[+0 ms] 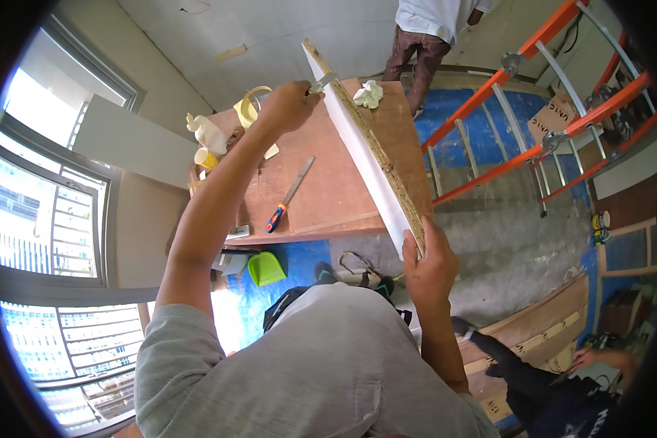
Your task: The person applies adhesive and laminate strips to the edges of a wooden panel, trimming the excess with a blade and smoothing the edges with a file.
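White on its face and rough brown chipboard along its edge, a long narrow board (363, 157) slanted over the wooden table (328, 201), its near end reaching past the table's near side. The right hand (432, 266) gripped that near end, thumb on the white face and fingers on the other side, pinching the board between them. Near the far end, the left hand (290, 108) had its fingers curled in, pinching a small metal blade (324, 82) at the board's edge. Between the forearms, a long tool (297, 181) with an orange and blue handle lay on the table. Crumpled white paper or cloth (369, 94) sat right of the board; a white bottle (208, 135) and a yellow cup (205, 158) stood at the left. Below was a green dustpan (266, 270); an orange ladder (546, 33) leaned at right.
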{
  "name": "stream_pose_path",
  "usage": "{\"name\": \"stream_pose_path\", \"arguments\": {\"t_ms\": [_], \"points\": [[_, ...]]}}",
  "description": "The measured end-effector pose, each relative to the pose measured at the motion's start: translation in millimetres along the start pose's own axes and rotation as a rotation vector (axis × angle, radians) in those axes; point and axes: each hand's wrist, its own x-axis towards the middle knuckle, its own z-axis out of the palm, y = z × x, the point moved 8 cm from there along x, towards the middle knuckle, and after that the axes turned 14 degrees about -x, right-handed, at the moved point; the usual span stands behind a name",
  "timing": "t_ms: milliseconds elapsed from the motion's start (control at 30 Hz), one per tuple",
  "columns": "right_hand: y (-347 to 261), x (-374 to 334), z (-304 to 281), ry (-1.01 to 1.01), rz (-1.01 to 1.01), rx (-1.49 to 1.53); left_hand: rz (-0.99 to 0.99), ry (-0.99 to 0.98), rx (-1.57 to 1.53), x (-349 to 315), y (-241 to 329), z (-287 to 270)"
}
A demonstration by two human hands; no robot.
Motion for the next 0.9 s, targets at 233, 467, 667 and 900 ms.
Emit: {"name": "stream_pose_path", "arguments": {"t_ms": [233,467,667,900], "points": [[5,-1,2,0.047,0.001,-0.019,0.082,-0.003,0.013,-42,10,24],[-1,-1,0,-0.016,-0.008,-0.026,-0.05,0.049,-0.082,-7,-9,10],[4,-2,3,-0.015,-0.005,-0.012,0.006,0.024,-0.01,-33,1,25],[0,2,3,-0.01,-0.03,0.009,-0.079,0.006,-0.071,-1,-10,8]]}}
